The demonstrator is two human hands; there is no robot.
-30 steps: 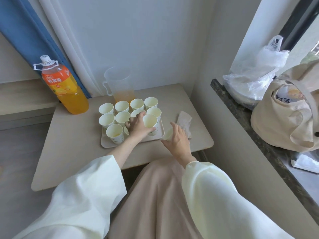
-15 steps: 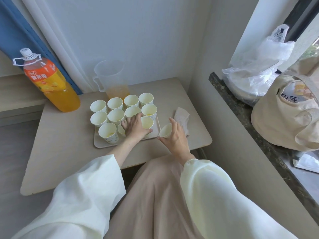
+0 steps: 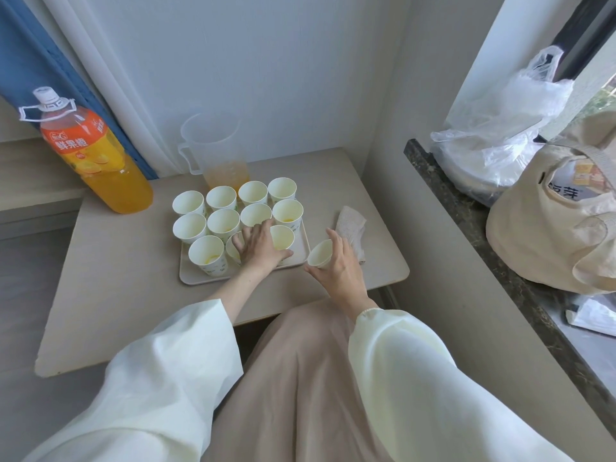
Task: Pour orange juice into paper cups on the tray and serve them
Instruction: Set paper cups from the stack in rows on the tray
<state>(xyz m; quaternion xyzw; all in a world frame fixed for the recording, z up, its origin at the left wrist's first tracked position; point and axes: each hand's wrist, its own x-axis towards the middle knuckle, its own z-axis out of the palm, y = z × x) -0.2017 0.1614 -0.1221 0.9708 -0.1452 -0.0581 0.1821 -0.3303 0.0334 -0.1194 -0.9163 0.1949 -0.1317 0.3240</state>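
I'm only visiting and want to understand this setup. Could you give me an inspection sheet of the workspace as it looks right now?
Surface: beige table, set in a corner by the wall.
Job's things: tray packed with paper cups, some with a little juice at the bottom; capped orange juice bottle at back left; clear jug with a little juice, behind the tray.
Clutter: folded cloth right of the tray.
Grippers: left hand rests spread over front-row cups; right hand holds a single cup, tilted, just off the tray.
Cables: nothing seen.
Surroundings: dark ledge with a plastic bag and a tote bag; blue curtain.
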